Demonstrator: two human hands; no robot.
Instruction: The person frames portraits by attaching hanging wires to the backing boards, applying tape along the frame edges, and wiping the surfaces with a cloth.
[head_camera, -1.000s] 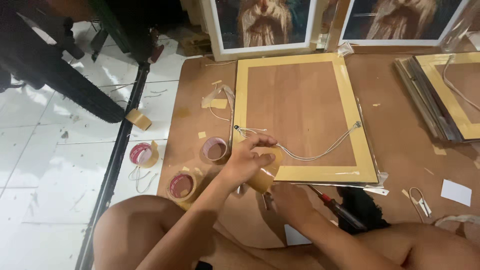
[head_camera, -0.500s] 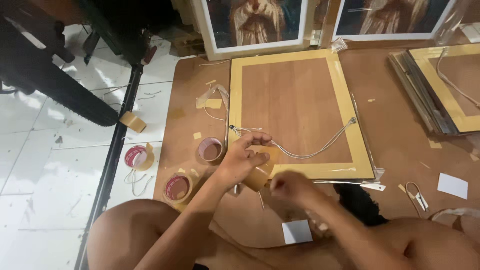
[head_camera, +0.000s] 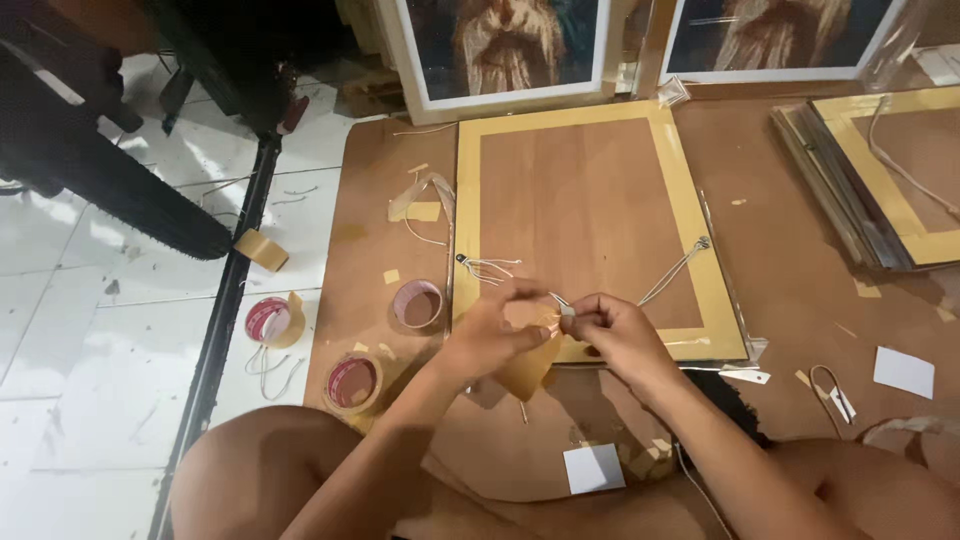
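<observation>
A picture frame (head_camera: 590, 215) lies face down on the brown board floor, its wooden back edged with yellow tape. A thin white hanging cord (head_camera: 670, 275) runs across the lower part of the back, from a hook on the left edge to one on the right edge. My left hand (head_camera: 495, 335) and my right hand (head_camera: 615, 335) meet at the frame's near edge. Both pinch the cord at its middle, fingertips almost touching. A brown piece of tape hangs below my left hand.
Three tape rolls (head_camera: 418, 303) (head_camera: 352, 383) (head_camera: 268, 320) lie to the left, one on the white tiles. A stack of frames (head_camera: 880, 185) sits at right, two framed pictures (head_camera: 500, 50) lean at the back. White paper slips (head_camera: 592, 468) and small snips (head_camera: 835, 395) lie nearby.
My right hand has come up from the floor near the dark tool to join the left hand on the cord. The left hand stayed at the frame's near edge.
</observation>
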